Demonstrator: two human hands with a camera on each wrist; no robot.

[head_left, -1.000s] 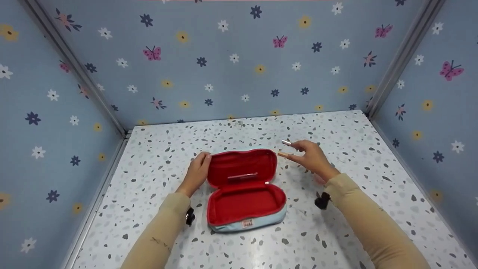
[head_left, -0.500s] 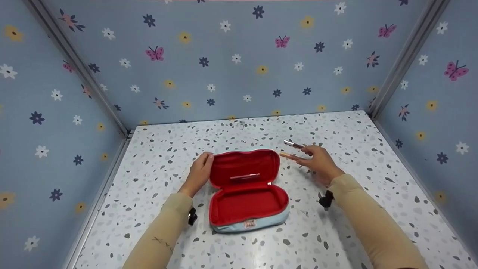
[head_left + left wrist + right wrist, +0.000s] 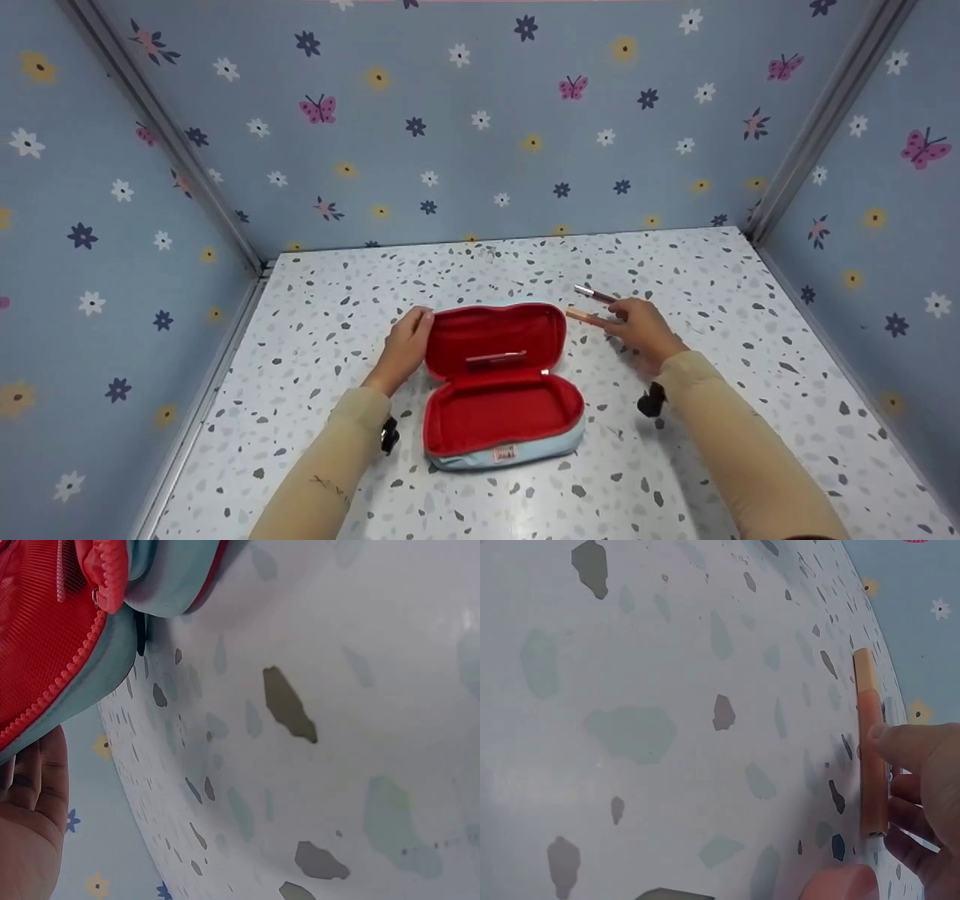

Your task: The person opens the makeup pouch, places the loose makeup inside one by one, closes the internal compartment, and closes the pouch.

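Observation:
A light blue zip pencil case (image 3: 504, 405) with red lining lies unzipped and spread wide in the head view, its lid raised at the back. My left hand (image 3: 405, 349) holds the lid's left edge; in the left wrist view its fingers (image 3: 49, 772) go behind the lid. A thin pinkish stick (image 3: 495, 357) lies against the lid's inside. To the right of the lid, my right hand (image 3: 646, 328) holds two slim tubes. One is an orange tube with a peach cap (image 3: 871, 757), pressed by the thumb; the other is a dark tube with a silver cap (image 3: 592, 292), mostly hidden in the right wrist view.
A rounded pink thing (image 3: 844, 885), cut off by the frame, sits below the right hand. The speckled white tabletop (image 3: 360, 285) runs to a flowered blue back wall (image 3: 480, 157), with side walls left and right.
My right hand has drawn back slightly to the right, and more of both tubes shows beyond its fingers. The left hand keeps its hold on the lid. The head view has shifted slightly.

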